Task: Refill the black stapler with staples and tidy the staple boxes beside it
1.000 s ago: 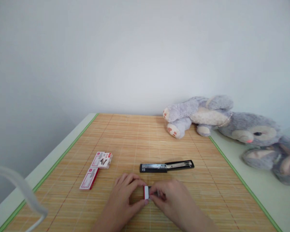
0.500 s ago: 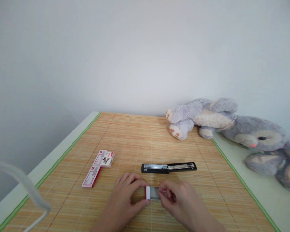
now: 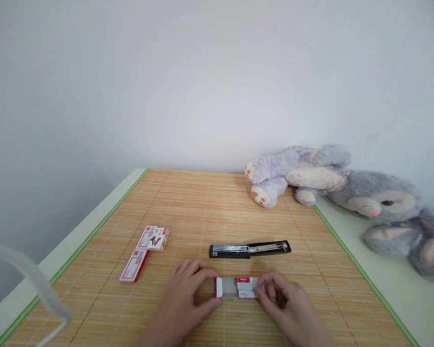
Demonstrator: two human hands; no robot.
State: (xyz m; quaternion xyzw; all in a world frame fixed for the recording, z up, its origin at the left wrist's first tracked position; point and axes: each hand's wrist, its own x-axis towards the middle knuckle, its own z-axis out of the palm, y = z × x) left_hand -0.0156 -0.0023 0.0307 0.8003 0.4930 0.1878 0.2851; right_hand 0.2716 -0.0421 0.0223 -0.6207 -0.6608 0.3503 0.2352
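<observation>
A small red and white staple box lies on the bamboo mat near the front edge, slid open so its grey inner tray shows. My left hand pinches the box's left end between thumb and fingers. My right hand grips the right end, the sleeve pulled out to the right. Just beyond the box lies a black stapler, opened out flat with its metal rail showing.
Two more staple boxes lie at the mat's left. A grey plush rabbit sprawls at the back right, partly off the mat. A pale curved strap hangs at the lower left. A white wall stands behind.
My right hand has drawn its end of the staple box to the right, so the box stands open wider. My left hand holds its place.
</observation>
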